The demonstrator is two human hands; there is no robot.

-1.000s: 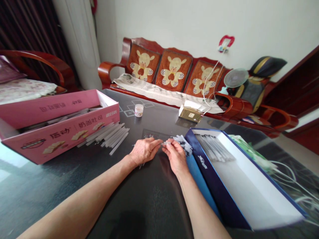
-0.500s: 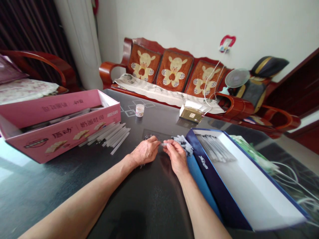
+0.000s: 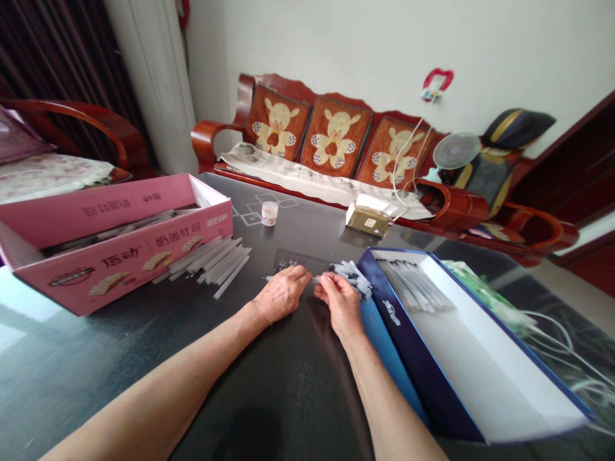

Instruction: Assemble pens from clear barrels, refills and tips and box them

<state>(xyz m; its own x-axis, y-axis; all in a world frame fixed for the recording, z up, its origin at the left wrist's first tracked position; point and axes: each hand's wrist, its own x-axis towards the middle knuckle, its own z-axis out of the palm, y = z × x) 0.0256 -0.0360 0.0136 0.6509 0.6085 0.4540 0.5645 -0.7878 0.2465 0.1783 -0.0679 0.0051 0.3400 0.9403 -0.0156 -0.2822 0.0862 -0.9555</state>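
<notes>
Two hands work close together over the dark glass tabletop (image 3: pixel 288 390), seen from above. The right hand (image 3: pixel 340 304) is closed in a pinch, its thumb and forefinger holding a thin white plastic stick (image 3: pixel 316 279) (the free end points toward the left hand). The left hand (image 3: pixel 281 296) lies just beside it, palm down with its fingers curled. A short length of white stick (image 3: pixel 267 278) pokes out past those fingers, but we cannot tell whether this hand grips it.

Just beyond the right hand's fingertips sits a heap of white sticks with dark ends (image 3: pixel 353 276), and just beyond the left hand lies a small cluster of dark, silvery bits (image 3: pixel 288 264). To the right of the right hand is an open navy-blue box (image 3: pixel 423 378) with a white inside, holding a batch of white sticks (image 3: pixel 413 285). To the left of the left hand we find a loose pile of white sticks (image 3: pixel 211 264), beside a pink cardboard box (image 3: pixel 120 256). Well ahead of the hands stand a small lidded jar (image 3: pixel 270 213) and a small tan box (image 3: pixel 368 219), with a red wooden sofa (image 3: pixel 331 134) beyond the tabletop.
</notes>
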